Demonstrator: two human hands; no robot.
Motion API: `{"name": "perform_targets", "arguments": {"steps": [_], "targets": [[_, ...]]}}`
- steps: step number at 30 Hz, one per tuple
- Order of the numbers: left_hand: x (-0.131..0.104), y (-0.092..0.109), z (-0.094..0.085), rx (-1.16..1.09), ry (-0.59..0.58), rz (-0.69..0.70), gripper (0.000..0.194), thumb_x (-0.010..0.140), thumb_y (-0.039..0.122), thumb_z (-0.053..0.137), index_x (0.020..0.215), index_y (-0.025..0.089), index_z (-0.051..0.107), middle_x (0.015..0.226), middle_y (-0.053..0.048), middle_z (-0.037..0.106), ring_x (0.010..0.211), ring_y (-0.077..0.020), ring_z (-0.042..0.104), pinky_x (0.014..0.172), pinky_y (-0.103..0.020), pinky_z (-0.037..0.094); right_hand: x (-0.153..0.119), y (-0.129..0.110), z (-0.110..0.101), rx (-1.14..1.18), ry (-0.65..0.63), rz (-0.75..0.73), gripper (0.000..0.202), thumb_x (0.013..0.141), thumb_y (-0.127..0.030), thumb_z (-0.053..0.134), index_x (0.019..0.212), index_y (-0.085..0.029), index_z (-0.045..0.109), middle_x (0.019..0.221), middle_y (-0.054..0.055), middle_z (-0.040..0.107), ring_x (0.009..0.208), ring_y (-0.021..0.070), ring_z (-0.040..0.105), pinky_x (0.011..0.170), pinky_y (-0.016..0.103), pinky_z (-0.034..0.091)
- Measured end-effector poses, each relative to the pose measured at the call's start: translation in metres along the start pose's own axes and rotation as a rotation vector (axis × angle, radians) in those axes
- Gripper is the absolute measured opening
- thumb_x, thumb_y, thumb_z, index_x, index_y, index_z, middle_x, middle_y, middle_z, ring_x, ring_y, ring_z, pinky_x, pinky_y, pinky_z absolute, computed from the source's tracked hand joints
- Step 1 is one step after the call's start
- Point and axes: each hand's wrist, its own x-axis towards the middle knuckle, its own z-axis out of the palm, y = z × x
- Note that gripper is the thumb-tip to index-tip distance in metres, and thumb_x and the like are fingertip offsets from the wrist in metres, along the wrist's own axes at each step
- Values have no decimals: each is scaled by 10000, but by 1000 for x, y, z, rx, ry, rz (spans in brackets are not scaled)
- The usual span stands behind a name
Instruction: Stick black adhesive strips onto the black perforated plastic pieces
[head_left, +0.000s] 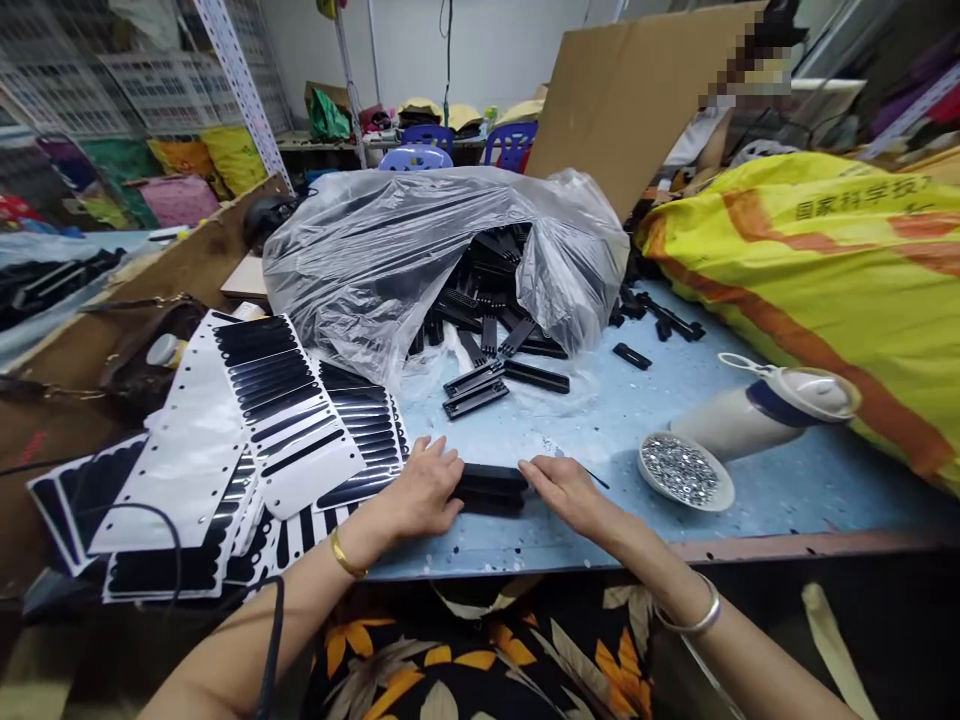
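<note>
Gripping black bars at opposite ends, both hands seem mid-batch, finished count unclear, many loose pieces left by the plastic bag.

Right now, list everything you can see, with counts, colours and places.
Held pieces: count unclear, black, between the hands
Loose parts: many, black, in and before the bag
Bag: one, clear plastic, table's far side
Sheets: several, white with black strips, left
Bowl: one, white, right, holding silvery bits
Bottle: one, white with dark band, behind bowl
Sack: one, yellow and orange, far right
Cardboard: one, brown, behind bag
Table: one, blue, centre
Chairs: at least three, blue, background
Other person: one, mostly hidden, back right
Left hand: one, gold bracelet, pieces' left end
Right hand: one, silvery bangle, pieces' right end
</note>
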Motion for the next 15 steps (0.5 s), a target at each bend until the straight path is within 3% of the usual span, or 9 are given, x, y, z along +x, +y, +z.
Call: {"name": "perform_targets", "arguments": {"steps": [4,8,12,15], "targets": [[9,-4,1,-26,-26,-33,262,801,327,651,987,143,634,1150,-163,642,1258,-388,488,1072,-546,341,-8,23,-3,-210,240,-143,373,839,-518,599,919,-165,693,805,110,710,721,252,673,675,355,511],[19,-9,0,-87,-55,-64,360,775,363,682,1052,137,635,1290,-190,603,1304,-417,463,1091,-571,330,-7,30,10,-166,287,-320,539,733,-392,764,1209,-175,633,1034,134,716,891,283,687,754,382,552],[19,-15,0,-156,-38,-103,475,749,406,722,1127,133,629,1319,-200,602,1301,-417,487,1091,-566,350,11,27,20,-110,240,-270,622,665,-296,814,1239,-168,612,1014,120,704,830,261,678,712,372,555],[6,-24,5,-245,-9,-144,659,689,328,779,1287,156,561,1332,-171,616,1314,-389,500,1094,-532,380,21,25,18,-134,188,-259,456,664,-249,802,1092,-165,669,924,96,692,810,243,658,693,339,533]]}}
